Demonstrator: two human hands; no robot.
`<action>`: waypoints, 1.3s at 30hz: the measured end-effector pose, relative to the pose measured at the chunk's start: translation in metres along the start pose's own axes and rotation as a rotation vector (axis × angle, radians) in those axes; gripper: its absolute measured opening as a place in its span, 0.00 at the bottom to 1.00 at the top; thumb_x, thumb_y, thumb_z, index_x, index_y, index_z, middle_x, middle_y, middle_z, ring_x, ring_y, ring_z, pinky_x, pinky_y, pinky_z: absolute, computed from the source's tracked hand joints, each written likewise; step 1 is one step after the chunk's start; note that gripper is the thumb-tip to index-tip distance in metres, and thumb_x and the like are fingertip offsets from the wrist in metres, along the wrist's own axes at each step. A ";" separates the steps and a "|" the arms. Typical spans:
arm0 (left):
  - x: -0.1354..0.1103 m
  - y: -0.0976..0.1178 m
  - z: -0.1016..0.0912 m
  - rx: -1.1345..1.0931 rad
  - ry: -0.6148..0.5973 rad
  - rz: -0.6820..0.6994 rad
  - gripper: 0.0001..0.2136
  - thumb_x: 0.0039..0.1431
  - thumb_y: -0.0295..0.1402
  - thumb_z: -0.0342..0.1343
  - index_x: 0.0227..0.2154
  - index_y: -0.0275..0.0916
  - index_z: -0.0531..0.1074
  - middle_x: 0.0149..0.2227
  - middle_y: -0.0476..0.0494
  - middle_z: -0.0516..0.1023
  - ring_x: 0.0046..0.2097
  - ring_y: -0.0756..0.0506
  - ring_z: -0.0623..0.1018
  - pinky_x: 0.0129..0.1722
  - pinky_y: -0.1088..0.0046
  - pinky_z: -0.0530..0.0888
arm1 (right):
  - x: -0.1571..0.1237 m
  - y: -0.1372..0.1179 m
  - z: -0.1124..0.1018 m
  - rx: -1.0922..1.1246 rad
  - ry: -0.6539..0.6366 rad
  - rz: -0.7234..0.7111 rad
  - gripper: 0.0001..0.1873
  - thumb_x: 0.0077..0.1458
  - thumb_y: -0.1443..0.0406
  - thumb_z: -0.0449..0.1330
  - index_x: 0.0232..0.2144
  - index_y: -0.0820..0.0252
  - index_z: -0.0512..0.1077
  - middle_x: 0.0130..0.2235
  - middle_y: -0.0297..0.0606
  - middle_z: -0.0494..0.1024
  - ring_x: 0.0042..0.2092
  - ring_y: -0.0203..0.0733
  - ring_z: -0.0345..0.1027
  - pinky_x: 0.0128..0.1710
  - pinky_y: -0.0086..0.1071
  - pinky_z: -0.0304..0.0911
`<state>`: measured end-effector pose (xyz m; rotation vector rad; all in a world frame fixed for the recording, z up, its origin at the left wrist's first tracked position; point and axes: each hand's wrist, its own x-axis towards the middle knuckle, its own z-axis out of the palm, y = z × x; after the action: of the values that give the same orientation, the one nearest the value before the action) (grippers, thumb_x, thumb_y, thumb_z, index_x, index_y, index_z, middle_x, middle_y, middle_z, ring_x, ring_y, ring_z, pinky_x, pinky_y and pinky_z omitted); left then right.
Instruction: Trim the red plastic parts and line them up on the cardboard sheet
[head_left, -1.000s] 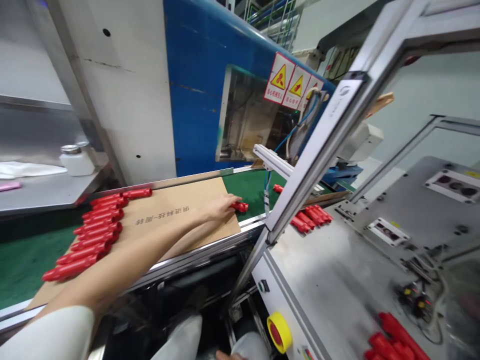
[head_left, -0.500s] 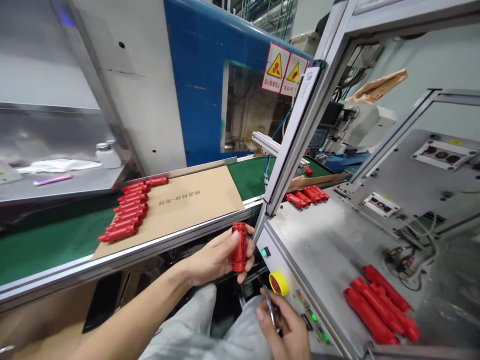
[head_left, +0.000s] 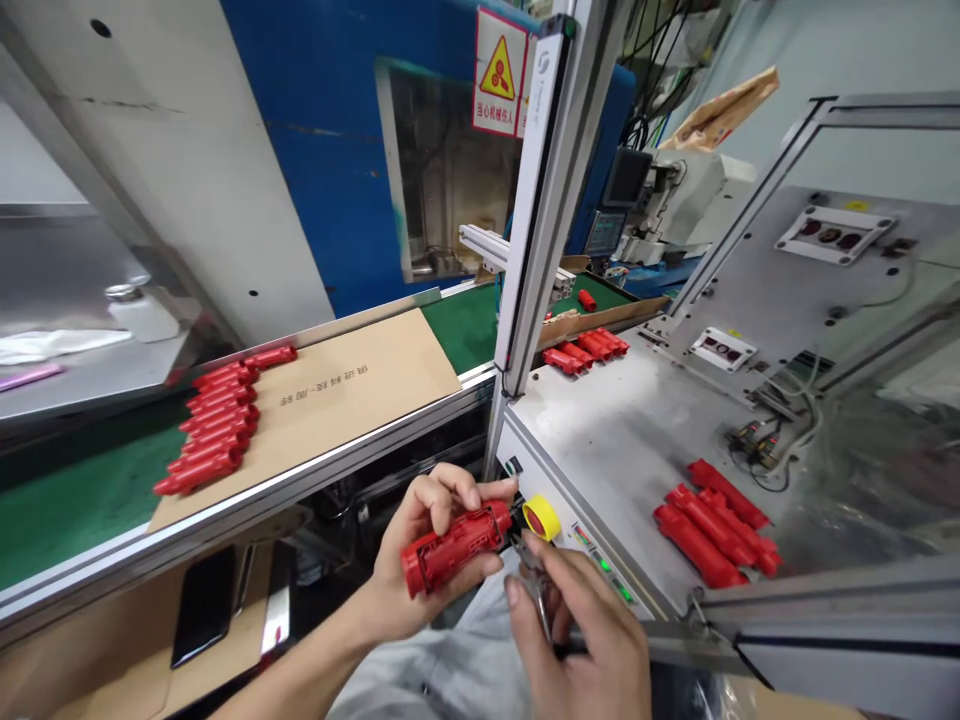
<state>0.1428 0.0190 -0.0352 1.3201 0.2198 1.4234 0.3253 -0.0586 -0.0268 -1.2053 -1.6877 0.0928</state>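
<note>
My left hand [head_left: 409,570] is closed around a red plastic cylindrical housing [head_left: 456,545], which lies tilted with its right end raised and cut-out openings facing up. In my right hand [head_left: 581,630] sits a pair of small metal nippers [head_left: 534,578], the tips close to the housing's right end. Whether they touch it I cannot tell. On the left, a row of red tubular parts [head_left: 217,425] rests along the edge of a cardboard sheet [head_left: 352,410]. More red tubes [head_left: 712,525] lie on the grey machine table [head_left: 600,440] to the right.
A green conveyor belt [head_left: 82,500] runs beneath the cardboard. An aluminium post [head_left: 536,200] rises beside the table, near a yellow-ringed button [head_left: 541,518]. Further red parts [head_left: 585,350] lie at the table's back edge. A dark phone [head_left: 204,605] is on a lower shelf.
My left hand has turned the red housing from upright to a slant. My right hand has brought the nippers up beside its end. The camera view has shifted right and down.
</note>
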 end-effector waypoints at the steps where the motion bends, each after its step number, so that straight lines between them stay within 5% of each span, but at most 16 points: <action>1: 0.000 -0.001 0.002 0.034 -0.014 0.037 0.23 0.58 0.10 0.66 0.40 0.43 0.62 0.50 0.46 0.68 0.67 0.32 0.80 0.68 0.52 0.79 | 0.001 -0.001 0.000 -0.019 0.002 0.003 0.22 0.66 0.68 0.66 0.61 0.57 0.76 0.40 0.39 0.85 0.27 0.33 0.74 0.26 0.25 0.73; 9: -0.003 -0.006 0.000 0.268 -0.050 0.168 0.24 0.55 0.06 0.65 0.36 0.41 0.62 0.50 0.49 0.69 0.65 0.36 0.82 0.63 0.63 0.83 | 0.004 -0.007 0.000 -0.166 -0.002 -0.045 0.21 0.68 0.69 0.63 0.61 0.61 0.77 0.44 0.43 0.87 0.43 0.44 0.84 0.39 0.34 0.78; 17: -0.007 -0.005 -0.003 0.358 -0.023 0.193 0.22 0.57 0.09 0.67 0.33 0.40 0.63 0.49 0.51 0.72 0.62 0.38 0.84 0.55 0.70 0.87 | 0.012 -0.005 -0.001 -0.274 -0.008 -0.140 0.19 0.69 0.71 0.64 0.60 0.64 0.77 0.44 0.43 0.87 0.42 0.44 0.82 0.45 0.38 0.75; 29: -0.010 -0.006 -0.009 0.421 0.006 0.234 0.20 0.58 0.13 0.69 0.32 0.41 0.64 0.47 0.50 0.74 0.59 0.35 0.87 0.50 0.67 0.90 | 0.015 -0.002 -0.002 -0.240 -0.094 -0.161 0.19 0.70 0.72 0.63 0.61 0.64 0.76 0.43 0.41 0.88 0.41 0.43 0.82 0.47 0.38 0.74; 39: -0.015 -0.006 -0.004 0.238 0.030 0.081 0.21 0.60 0.14 0.67 0.36 0.42 0.61 0.48 0.46 0.70 0.60 0.34 0.85 0.55 0.64 0.87 | 0.012 0.010 -0.001 -0.258 -0.108 -0.267 0.17 0.69 0.72 0.63 0.58 0.64 0.78 0.45 0.40 0.89 0.42 0.41 0.85 0.48 0.36 0.76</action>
<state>0.1392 0.0113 -0.0499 1.5158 0.3681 1.5211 0.3330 -0.0456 -0.0241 -1.1653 -1.9859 -0.2335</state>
